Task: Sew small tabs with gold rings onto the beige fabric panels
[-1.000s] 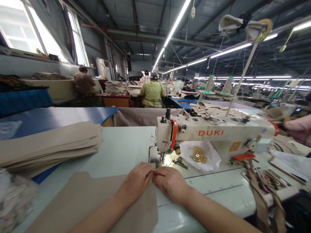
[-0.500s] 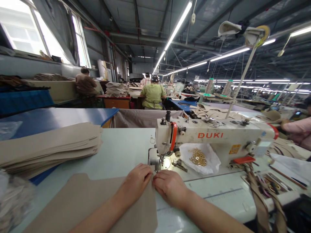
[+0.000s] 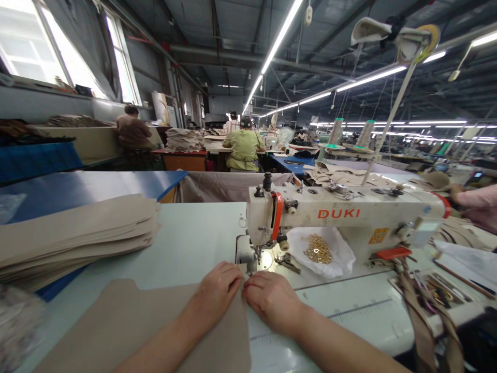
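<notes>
A large beige fabric panel [image 3: 155, 316] lies flat on the pale green table, its upper right corner just in front of the needle area of the white sewing machine [image 3: 303, 207]. My left hand [image 3: 219, 285] rests on that corner, fingers bent and closed on the panel's edge. Touching the same edge from the right, my right hand [image 3: 272, 300] has its fingers curled together in a pinch. The fingertips of both hands nearly meet below the presser foot. Behind my right hand, small gold rings [image 3: 317, 248] sit on a white sheet [image 3: 341, 259].
Stacked beige panels [image 3: 81, 233] lie at the left, near a plastic bag [image 3: 21, 321]. Small metal tools [image 3: 288, 262] are beside the needle plate. Straps [image 3: 413, 305] hang over a tool tray at the right. A pink sleeve [image 3: 476, 199] reaches in beyond the machine.
The view has shifted slightly. Both hands keep nearly the same place and grip at the panel's corner. At the right, the person in the pink sleeve has moved a little.
</notes>
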Motion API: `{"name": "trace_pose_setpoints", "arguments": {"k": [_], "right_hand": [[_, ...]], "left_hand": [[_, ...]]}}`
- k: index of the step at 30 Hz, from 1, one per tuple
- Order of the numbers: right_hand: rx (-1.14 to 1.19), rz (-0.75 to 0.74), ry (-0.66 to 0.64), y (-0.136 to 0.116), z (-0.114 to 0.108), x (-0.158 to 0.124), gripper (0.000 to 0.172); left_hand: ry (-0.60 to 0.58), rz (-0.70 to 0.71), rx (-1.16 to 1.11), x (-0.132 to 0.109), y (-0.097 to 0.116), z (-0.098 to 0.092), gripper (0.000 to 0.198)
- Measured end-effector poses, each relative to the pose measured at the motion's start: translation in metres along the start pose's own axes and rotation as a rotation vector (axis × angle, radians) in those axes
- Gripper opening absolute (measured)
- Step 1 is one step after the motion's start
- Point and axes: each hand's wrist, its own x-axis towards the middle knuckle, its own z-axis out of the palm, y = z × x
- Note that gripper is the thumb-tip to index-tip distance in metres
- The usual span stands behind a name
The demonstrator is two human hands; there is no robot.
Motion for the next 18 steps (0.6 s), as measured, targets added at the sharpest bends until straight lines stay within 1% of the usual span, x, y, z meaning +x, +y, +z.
{"name": "trace_pose_setpoints", "arguments": {"k": [7, 12, 16, 18], "right_hand": [[0.004, 0.024, 0.043, -0.0003, 0.0020, -0.0003, 0.013], [-0.014, 0.012, 0.004, 0.0006, 0.0054, 0.0009, 0.011], [-0.057, 0.017, -0.038, -0.0008, 0.0055, 0.0022, 0.006], [-0.076, 0.012, -0.053, -0.0017, 0.0039, 0.0038, 0.007]], "left_hand": [[0.017, 0.006, -0.017, -0.0004, -0.0001, -0.0001, 0.018], [0.010, 0.000, -0.017, -0.0023, -0.0013, 0.0000, 0.018], [0.000, 0.000, -0.031, -0.0049, -0.0018, -0.0026, 0.016], [0.003, 0.006, -0.038, -0.0065, -0.0021, -0.0038, 0.016]]}}
